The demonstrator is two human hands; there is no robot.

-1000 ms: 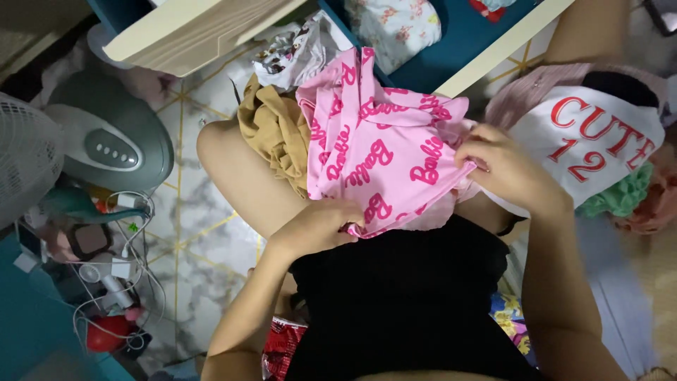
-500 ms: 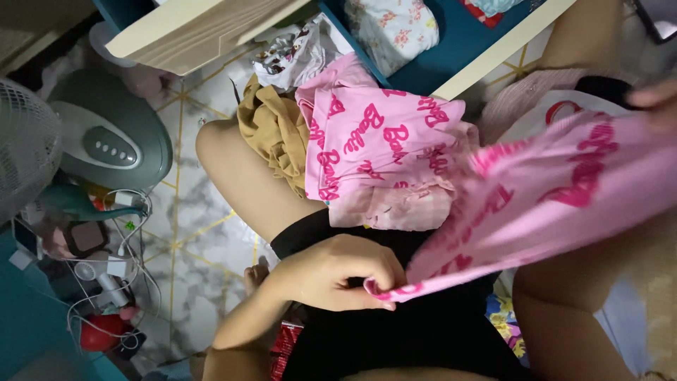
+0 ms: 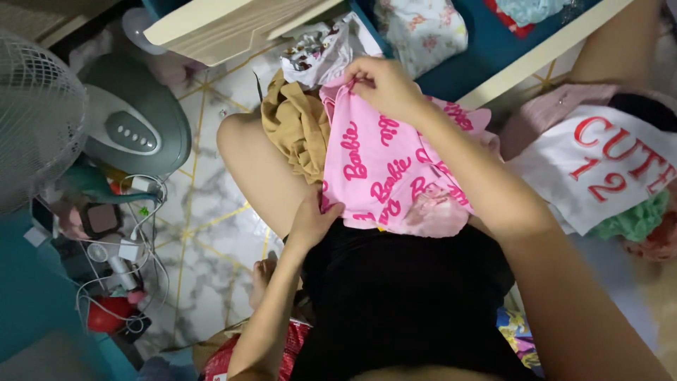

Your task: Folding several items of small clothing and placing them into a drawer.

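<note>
Head view: both the left hand (image 3: 314, 219) and the right hand (image 3: 384, 88) have their fingers pinching the pink printed garment (image 3: 388, 169) over the lap, beside a tan cloth (image 3: 296, 127).

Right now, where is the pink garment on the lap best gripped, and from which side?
Grip the pink garment at its left edge, at both corners. It lies flat on the lap with that edge free beside the tan cloth. The right hand already pinches the far corner from above; the left hand holds the near corner from below.
</note>
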